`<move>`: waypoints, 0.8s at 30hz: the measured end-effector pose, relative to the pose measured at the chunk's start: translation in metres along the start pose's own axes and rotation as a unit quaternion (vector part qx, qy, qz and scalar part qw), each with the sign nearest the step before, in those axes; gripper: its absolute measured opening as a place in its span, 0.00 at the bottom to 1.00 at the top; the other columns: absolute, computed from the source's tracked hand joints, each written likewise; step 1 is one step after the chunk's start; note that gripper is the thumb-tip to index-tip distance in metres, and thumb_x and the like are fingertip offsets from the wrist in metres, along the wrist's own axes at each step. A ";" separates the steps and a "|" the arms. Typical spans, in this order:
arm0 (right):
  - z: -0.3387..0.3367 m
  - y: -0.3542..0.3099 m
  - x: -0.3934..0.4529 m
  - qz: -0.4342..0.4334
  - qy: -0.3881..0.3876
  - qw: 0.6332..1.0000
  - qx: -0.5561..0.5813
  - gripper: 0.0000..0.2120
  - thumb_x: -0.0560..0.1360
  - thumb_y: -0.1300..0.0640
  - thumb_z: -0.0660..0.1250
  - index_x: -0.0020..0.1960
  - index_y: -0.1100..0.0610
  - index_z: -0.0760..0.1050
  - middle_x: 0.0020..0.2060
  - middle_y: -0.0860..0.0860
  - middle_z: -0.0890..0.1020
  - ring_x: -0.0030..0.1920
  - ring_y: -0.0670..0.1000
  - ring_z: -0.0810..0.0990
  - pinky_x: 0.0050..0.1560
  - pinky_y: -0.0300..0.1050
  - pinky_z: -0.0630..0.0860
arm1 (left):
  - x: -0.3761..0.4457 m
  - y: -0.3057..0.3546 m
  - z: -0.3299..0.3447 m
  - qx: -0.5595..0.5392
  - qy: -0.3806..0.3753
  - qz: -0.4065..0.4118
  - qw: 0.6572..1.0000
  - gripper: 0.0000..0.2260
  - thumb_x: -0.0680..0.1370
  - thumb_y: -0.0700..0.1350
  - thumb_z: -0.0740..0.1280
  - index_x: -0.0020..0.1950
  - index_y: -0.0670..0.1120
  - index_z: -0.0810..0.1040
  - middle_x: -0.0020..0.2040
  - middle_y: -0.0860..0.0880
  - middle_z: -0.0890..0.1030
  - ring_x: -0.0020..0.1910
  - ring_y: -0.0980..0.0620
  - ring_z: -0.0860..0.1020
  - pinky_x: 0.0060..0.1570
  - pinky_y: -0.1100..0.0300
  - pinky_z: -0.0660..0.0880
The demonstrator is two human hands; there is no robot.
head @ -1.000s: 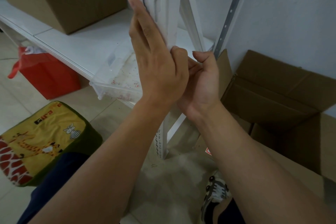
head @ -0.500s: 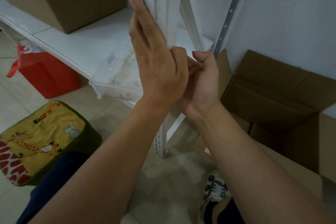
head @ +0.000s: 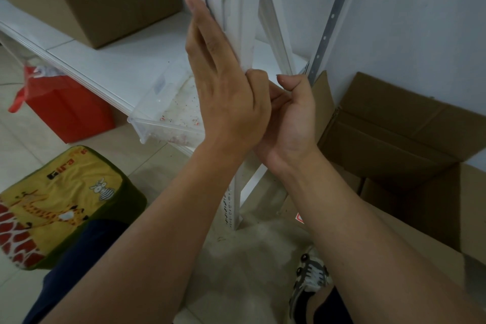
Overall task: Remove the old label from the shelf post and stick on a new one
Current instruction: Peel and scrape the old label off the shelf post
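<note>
The left hand [head: 226, 92] lies flat against the white shelf post [head: 236, 8], fingers straight and pointing up along its slotted face, thumb tucked at the post's edge. Just right of it and touching it, the right hand [head: 292, 116] is curled against the post; the left hand hides what its fingers hold. The label cannot be made out. Left of the left hand, a clear plastic tray [head: 163, 110] sits on the shelf [head: 105, 60].

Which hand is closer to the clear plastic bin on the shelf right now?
Left. The left hand lies flat against the white shelf post, directly beside the clear plastic bin. The right hand is on the post's far side, farther from it.
</note>
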State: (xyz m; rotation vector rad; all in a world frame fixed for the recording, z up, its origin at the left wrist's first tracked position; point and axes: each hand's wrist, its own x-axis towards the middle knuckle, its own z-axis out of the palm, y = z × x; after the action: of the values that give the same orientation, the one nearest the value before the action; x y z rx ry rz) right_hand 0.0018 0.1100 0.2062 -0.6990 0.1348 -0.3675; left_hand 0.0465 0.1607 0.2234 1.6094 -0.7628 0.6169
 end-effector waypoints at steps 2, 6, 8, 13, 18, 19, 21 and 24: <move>0.000 0.000 0.000 -0.002 0.002 1.000 -0.004 0.21 0.71 0.51 0.58 0.49 0.66 0.80 0.45 0.60 0.81 0.50 0.57 0.78 0.65 0.53 0.69 | 0.000 -0.001 0.000 0.002 -0.001 0.005 1.000 0.37 0.68 0.33 0.57 0.74 0.25 0.46 0.74 0.29 0.55 0.75 0.37 0.60 0.75 0.46 0.59; -0.001 0.001 0.001 -0.003 0.001 1.000 -0.010 0.22 0.70 0.50 0.58 0.51 0.67 0.79 0.47 0.62 0.80 0.53 0.59 0.76 0.69 0.56 0.65 | 0.000 -0.001 -0.001 0.000 -0.006 0.007 1.000 0.37 0.68 0.32 0.58 0.74 0.25 0.45 0.74 0.29 0.54 0.75 0.37 0.60 0.72 0.41 0.63; -0.003 0.002 0.003 -0.003 0.001 1.000 -0.009 0.23 0.73 0.51 0.56 0.55 0.69 0.77 0.51 0.64 0.78 0.57 0.61 0.73 0.71 0.57 0.62 | 0.000 -0.003 -0.002 -0.001 -0.008 0.009 1.000 0.38 0.68 0.31 0.58 0.74 0.25 0.45 0.74 0.30 0.55 0.74 0.39 0.60 0.71 0.41 0.64; -0.005 0.004 0.006 -0.009 -0.003 1.000 -0.002 0.21 0.73 0.51 0.57 0.47 0.67 0.79 0.43 0.61 0.80 0.50 0.60 0.74 0.63 0.57 0.65 | 0.001 -0.008 -0.005 0.000 -0.018 0.010 1.000 0.37 0.71 0.31 0.62 0.74 0.25 0.45 0.73 0.31 0.56 0.73 0.45 0.62 0.72 0.49 0.65; -0.003 0.004 0.004 -0.010 -0.006 1.000 0.008 0.20 0.71 0.51 0.58 0.43 0.65 0.80 0.38 0.58 0.81 0.45 0.56 0.77 0.61 0.54 0.66 | 0.002 -0.007 -0.002 -0.001 -0.007 0.015 1.000 0.38 0.69 0.31 0.62 0.73 0.24 0.46 0.73 0.30 0.56 0.73 0.37 0.63 0.72 0.45 0.64; -0.003 0.004 0.004 -0.011 -0.006 1.000 0.007 0.20 0.72 0.51 0.57 0.44 0.66 0.80 0.39 0.59 0.81 0.46 0.57 0.77 0.61 0.54 0.66 | 0.001 -0.006 -0.002 -0.003 -0.007 0.015 1.000 0.38 0.69 0.31 0.61 0.73 0.24 0.46 0.73 0.30 0.56 0.73 0.37 0.63 0.72 0.44 0.64; -0.003 0.003 0.003 -0.008 -0.006 1.000 0.002 0.22 0.75 0.51 0.54 0.48 0.67 0.79 0.43 0.60 0.80 0.50 0.58 0.76 0.65 0.56 0.66 | 0.001 -0.005 -0.001 -0.003 -0.007 0.013 1.000 0.38 0.68 0.30 0.61 0.73 0.24 0.45 0.73 0.30 0.56 0.73 0.37 0.63 0.70 0.42 0.65; -0.002 0.003 0.002 -0.001 -0.008 1.000 0.002 0.23 0.73 0.51 0.55 0.53 0.68 0.78 0.48 0.62 0.79 0.56 0.60 0.74 0.71 0.57 0.63 | -0.001 -0.005 -0.001 0.005 -0.004 0.019 1.000 0.38 0.67 0.29 0.60 0.73 0.24 0.46 0.74 0.29 0.55 0.74 0.37 0.60 0.71 0.41 0.64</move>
State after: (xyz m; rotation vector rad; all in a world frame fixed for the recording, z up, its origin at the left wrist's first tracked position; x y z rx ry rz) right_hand 0.0039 0.1099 0.2029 -0.6974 0.1182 -0.3630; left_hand 0.0497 0.1623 0.2202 1.6096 -0.7988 0.6436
